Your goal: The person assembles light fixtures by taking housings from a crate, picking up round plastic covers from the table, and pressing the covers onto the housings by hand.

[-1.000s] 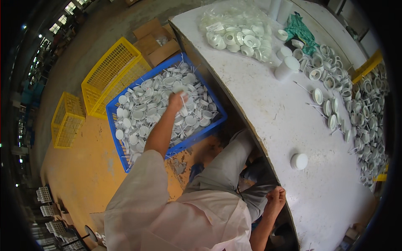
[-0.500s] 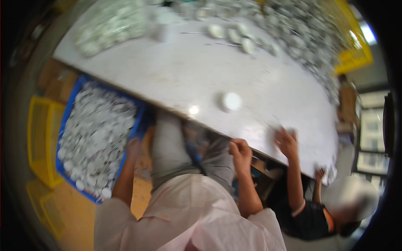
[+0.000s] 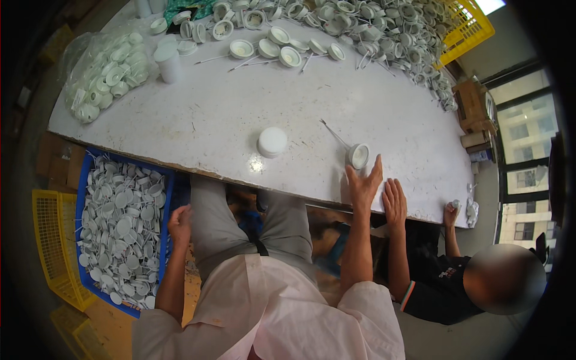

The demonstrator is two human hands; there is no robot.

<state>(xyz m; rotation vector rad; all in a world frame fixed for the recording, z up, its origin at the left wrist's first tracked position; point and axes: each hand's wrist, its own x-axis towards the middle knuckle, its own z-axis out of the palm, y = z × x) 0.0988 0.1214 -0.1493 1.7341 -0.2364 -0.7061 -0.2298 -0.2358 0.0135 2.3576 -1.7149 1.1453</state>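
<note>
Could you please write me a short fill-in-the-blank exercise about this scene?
1. The left hand is beside the ____ crate of white parts.
2. Near the right hand, a stemmed part is on the white ____.
3. The co-worker's shirt is mainly ____.

Missing words: blue; table; black.

One blue plastic crate sits at eight o'clock; at least two yellow lattice crates at eight, a third at two. One clear plastic bag of pale cups, ten. One squat white cylinder, eleven. One lone white round stemmed piece, two; its heaped likes, one, defy counting. Four bare hands: the person's left hand and right hand, plus a co-worker's pair, three.
</note>
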